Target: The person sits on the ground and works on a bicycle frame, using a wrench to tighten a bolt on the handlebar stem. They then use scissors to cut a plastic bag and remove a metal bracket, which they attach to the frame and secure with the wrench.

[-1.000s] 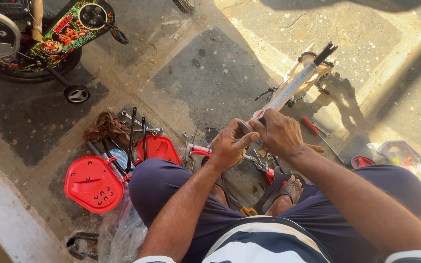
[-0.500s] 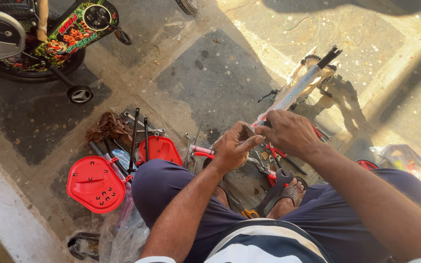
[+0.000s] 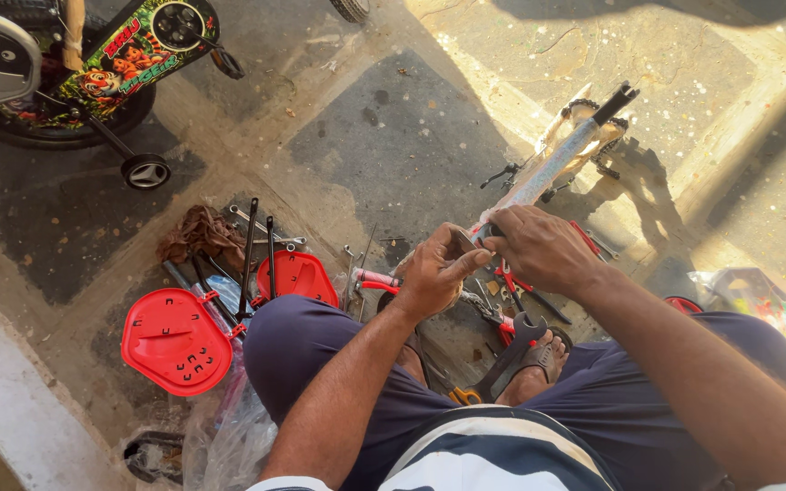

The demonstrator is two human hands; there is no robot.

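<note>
While the person is sitting low over the paved floor [image 3: 411, 118], both hands are meeting at the near end of a pale bicycle frame [image 3: 552, 164] that is lying slanted away toward the far right. The right hand [image 3: 543, 247] is wrapping over that near end, grip clamped round the tube. The left hand [image 3: 434, 271] is closing in just beside it, fingers pinched together on something small and dark; what exactly it is, I cannot tell from here.

Down at the person's feet, red-handled pliers [image 3: 379, 282] are lying just left of the left hand, and a dark spanner [image 3: 511, 350] is resting against a sandalled foot [image 3: 539, 359]. Off to the near left, two red plastic seat plates [image 3: 175, 341] are sitting among black rods [image 3: 247, 259] and a brown rag [image 3: 197, 232]. At the far left, a child's bike with a training wheel [image 3: 145, 170] is standing well apart from the work.

Here is the risk as I am judging it: that little piece is being held by fingertips alone, and if the pinch slips it could be dropping into the clutter of tools below and getting lost. The frame is also being steadied by one hand only, so a hard push from the left could be twisting it out of that hold, or rolling it onto the foot.
</note>
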